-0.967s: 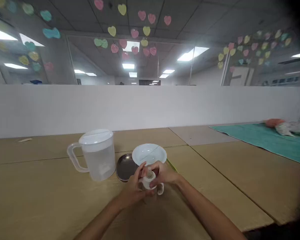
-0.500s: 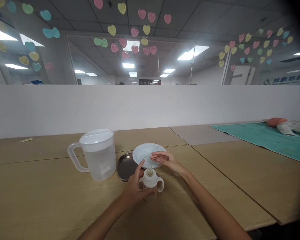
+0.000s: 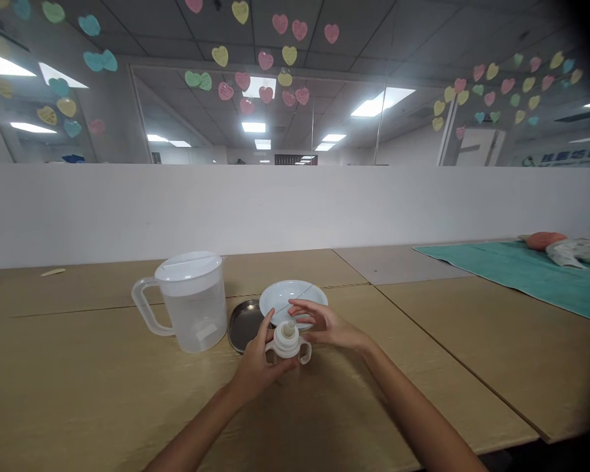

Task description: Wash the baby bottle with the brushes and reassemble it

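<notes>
- While the left hand (image 3: 256, 364) keeps its hold on the two-handled bottle (image 3: 286, 347) at lower centre of the frame, the right hand (image 3: 327, 328) stands off to the bottle's right, loosely spread, with nothing visible in its grasp.
- A second ago both hands were on the bottle, the right one at its top; now the right hand is away from the top, which leaves the clear teat (image 3: 290, 326) and white collar (image 3: 286, 341) in plain view.
- Since half a second ago the bottle has shifted slightly left and up in the frame, and the right hand's thumb has come down near the bottle's right handle; whether it touches there I cannot tell.
- What this means, as I judge it: the left hand alone now steadies the bottle, and the right is free of it or nearly so.
- Whether the bottle's base rests on the tabletop (image 3: 103, 393) is hidden by the left hand and the angle.
- Just beyond the bottle, at centre, sits a white bowl (image 3: 269, 301), partly behind the right hand's fingers; a dark metal dish (image 3: 242, 328) lies beside it, and the lidded jug (image 3: 199, 318) stands left of that. These three look unmoved.
</notes>
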The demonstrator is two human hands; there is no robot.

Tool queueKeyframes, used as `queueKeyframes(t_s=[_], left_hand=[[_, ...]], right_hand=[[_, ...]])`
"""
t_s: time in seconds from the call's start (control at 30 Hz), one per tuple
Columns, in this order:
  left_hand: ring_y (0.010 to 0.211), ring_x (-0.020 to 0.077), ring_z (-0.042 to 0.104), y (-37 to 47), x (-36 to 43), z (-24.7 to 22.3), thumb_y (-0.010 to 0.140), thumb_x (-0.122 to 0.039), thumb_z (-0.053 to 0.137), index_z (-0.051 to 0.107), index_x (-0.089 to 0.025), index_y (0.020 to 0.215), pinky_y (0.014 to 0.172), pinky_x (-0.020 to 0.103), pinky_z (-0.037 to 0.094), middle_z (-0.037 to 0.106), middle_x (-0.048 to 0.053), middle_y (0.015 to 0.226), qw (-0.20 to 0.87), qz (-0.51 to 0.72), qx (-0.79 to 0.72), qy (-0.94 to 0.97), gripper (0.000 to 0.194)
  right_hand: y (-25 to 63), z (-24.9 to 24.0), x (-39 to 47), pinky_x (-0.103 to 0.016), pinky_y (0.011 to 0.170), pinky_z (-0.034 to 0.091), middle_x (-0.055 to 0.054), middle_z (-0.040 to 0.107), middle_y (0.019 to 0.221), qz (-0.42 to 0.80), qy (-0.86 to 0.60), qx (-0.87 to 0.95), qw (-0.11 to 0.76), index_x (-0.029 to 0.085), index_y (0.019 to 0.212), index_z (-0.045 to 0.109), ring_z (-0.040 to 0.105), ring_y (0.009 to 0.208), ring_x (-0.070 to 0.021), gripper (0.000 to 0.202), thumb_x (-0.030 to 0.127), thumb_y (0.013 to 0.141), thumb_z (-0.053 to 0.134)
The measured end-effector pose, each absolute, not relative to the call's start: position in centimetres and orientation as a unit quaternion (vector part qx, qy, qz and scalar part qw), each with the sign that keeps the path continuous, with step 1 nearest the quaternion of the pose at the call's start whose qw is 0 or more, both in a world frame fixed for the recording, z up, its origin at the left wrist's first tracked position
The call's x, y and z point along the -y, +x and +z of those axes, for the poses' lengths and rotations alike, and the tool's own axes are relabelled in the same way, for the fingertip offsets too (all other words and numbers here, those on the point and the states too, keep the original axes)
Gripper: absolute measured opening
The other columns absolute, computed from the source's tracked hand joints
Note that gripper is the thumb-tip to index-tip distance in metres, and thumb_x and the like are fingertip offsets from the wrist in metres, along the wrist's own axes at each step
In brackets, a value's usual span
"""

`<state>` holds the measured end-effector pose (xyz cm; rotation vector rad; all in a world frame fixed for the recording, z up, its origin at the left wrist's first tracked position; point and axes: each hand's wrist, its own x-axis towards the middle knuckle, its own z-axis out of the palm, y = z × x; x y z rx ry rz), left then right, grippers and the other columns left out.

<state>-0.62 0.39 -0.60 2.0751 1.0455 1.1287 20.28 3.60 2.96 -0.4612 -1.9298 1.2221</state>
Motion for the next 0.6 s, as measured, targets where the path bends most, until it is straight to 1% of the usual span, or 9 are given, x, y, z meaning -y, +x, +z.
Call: queueKeyframes(t_s=[0.07, 0.13, 0.27, 0.37, 0.5, 0.6], left_hand=[[0.104, 0.0236, 0.056, -0.6, -0.4, -0.6, 0.069, -0.041, 0.068, 0.004, -0.022, 0.141, 0.091, 0.037, 0.041, 0.059, 0.009, 0.116, 0.276, 0.422, -0.383, 0.774, 0.099], [0.104, 0.0235, 0.056, -0.6, -0.5, -0.7, 0.07, -0.041, 0.067, 0.002, -0.023, 0.142, 0.09, 0.037, 0.042, 0.059, 0.008, 0.118, 0.274, 0.423, -0.376, 0.777, 0.099], [0.105, 0.0236, 0.056, -0.7, -0.5, -0.8, 0.07, -0.041, 0.067, 0.001, -0.023, 0.142, 0.092, 0.037, 0.041, 0.058, 0.009, 0.118, 0.262, 0.422, -0.375, 0.783, 0.099], [0.104, 0.0231, 0.056, -0.6, -0.4, -0.6, 0.072, -0.041, 0.065, 0.002, -0.023, 0.142, 0.092, 0.038, 0.041, 0.058, 0.009, 0.119, 0.265, 0.417, -0.376, 0.784, 0.096], [0.106, 0.0233, 0.055, -0.4, -0.3, -0.4, 0.072, -0.043, 0.064, 0.005, -0.023, 0.142, 0.094, 0.039, 0.039, 0.057, 0.009, 0.12, 0.265, 0.41, -0.393, 0.779, 0.094], [0.107, 0.0235, 0.054, -0.4, -0.3, -0.3, 0.071, -0.045, 0.064, 0.008, -0.023, 0.142, 0.096, 0.039, 0.038, 0.058, 0.009, 0.118, 0.253, 0.408, -0.403, 0.78, 0.092]], right_hand=[[19.8, 3.1, -3.2, -0.037, 0.1, 0.035, -0.007, 0.048, 0.125, 0.49, -0.188, 0.763, 0.377, 0.026, 0.13, 0.043, 0.042, 0.12, -0.0211, 0.07, 0.029, 0.066, 0.073], [18.8, 3.2, -2.6, -0.036, 0.097, 0.038, -0.007, 0.049, 0.125, 0.48, -0.216, 0.764, 0.372, 0.026, 0.125, 0.048, 0.046, 0.116, -0.0222, 0.068, 0.032, 0.063, 0.075], [17.6, 3.3, -1.9, -0.033, 0.086, 0.044, -0.004, 0.06, 0.108, 0.421, -0.26, 0.775, 0.393, 0.022, 0.106, 0.062, 0.055, 0.099, -0.0205, 0.049, 0.035, 0.061, 0.074], [18.0, 3.6, -1.9, -0.032, 0.083, 0.044, -0.003, 0.061, 0.102, 0.397, -0.288, 0.771, 0.405, 0.022, 0.104, 0.062, 0.056, 0.094, -0.0191, 0.047, 0.037, 0.061, 0.074], [18.9, 4.0, -2.2, -0.031, 0.086, 0.043, -0.004, 0.057, 0.111, 0.388, -0.291, 0.753, 0.444, 0.022, 0.108, 0.058, 0.053, 0.099, -0.0188, 0.052, 0.033, 0.059, 0.075], [19.3, 4.1, -2.5, -0.027, 0.076, 0.045, -0.003, 0.057, 0.103, 0.412, -0.294, 0.71, 0.49, 0.022, 0.106, 0.057, 0.055, 0.087, -0.0158, 0.052, 0.03, 0.058, 0.076]])
